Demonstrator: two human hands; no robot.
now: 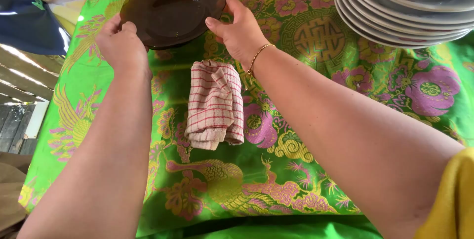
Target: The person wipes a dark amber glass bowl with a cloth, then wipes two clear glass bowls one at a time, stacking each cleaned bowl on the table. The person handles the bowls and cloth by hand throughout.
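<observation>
A dark brown glass plate (170, 9) lies at the far side of a table under a bright green flowered cloth (306, 170). My left hand (121, 44) grips the plate's left rim. My right hand (239, 29), with a thin gold bracelet at the wrist, holds its right rim. A folded cream towel with red checks (215, 103) rests on the cloth just in front of the plate, between my forearms.
A tall stack of white plates (405, 7) stands at the far right corner. The table's left edge runs past wooden boards (19, 96) and dark blue fabric (24, 17) at the upper left.
</observation>
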